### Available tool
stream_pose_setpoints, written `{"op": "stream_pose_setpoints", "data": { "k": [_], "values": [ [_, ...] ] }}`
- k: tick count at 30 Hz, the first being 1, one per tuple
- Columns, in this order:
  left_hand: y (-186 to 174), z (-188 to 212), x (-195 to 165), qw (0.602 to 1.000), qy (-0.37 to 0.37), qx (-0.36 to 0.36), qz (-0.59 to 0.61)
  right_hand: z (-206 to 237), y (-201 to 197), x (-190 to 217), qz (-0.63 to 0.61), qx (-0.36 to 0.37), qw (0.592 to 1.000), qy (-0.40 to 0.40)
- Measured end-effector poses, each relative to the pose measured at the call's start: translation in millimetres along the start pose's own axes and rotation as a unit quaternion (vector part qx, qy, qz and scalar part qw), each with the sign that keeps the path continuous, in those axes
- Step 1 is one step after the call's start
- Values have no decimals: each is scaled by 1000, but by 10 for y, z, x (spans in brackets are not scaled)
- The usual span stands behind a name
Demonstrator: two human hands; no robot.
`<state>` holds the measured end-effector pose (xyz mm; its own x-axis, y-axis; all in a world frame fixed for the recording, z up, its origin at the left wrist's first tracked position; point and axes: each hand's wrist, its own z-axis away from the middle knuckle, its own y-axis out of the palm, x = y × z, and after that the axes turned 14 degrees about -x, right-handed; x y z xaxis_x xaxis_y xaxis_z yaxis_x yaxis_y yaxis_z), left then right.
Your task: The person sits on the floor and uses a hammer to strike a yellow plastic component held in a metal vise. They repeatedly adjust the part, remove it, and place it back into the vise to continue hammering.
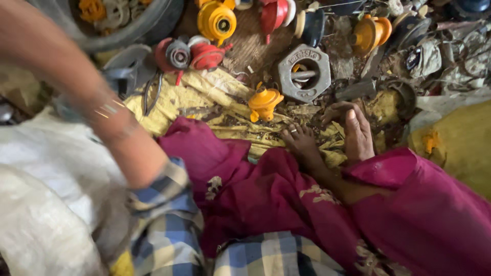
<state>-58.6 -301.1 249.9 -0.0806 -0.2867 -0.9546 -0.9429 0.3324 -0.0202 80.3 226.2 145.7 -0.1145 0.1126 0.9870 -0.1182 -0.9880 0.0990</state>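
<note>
Far left: white woven sack, coarse and slack. Above it, left hand blurred in a reach toward the dark round tub of yellow plastic parts, near but not clearly touching (fingers lost in blur, cannot tell if spread or pinching). Probably best reached slowly, wrist lifted clear of loose pieces. Further right: red valve knobs, crumpled yellow cloth, glossy yellow cap, grey hexagonal cast-metal weight, bare feet. Right hand out of view.

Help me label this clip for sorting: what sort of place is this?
Likely a floor-level scrap-sorting or small repair spot: yellow and red valve-like parts, a hexagonal iron weight and rusty debris lie on a soiled yellow cloth.
</note>
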Motion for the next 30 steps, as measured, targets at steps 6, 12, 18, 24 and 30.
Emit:
{"op": "stream_pose_setpoints", "data": {
  "k": [6, 12, 18, 24, 30],
  "values": [
    [324, 1417, 69, 957, 288, 24, -27, 23, -81, -51, -1, -21, 999, 38],
    [492, 2095, 127, 892, 217, 391, -66, 67, -166, -56, 34, -43, 996, 76],
    [535, 2381, 416, 713, 236, 637, -174, 40, -174, -47, 61, -58, 992, 96],
    [495, 2953, 630, 560, 250, 702, -362, 2, -124, -103, 68, -47, 990, 111],
    [500, 2969, 903, 557, 217, 721, -350, -162, -94, -187, 310, 23, 948, -68]
  ]
}}
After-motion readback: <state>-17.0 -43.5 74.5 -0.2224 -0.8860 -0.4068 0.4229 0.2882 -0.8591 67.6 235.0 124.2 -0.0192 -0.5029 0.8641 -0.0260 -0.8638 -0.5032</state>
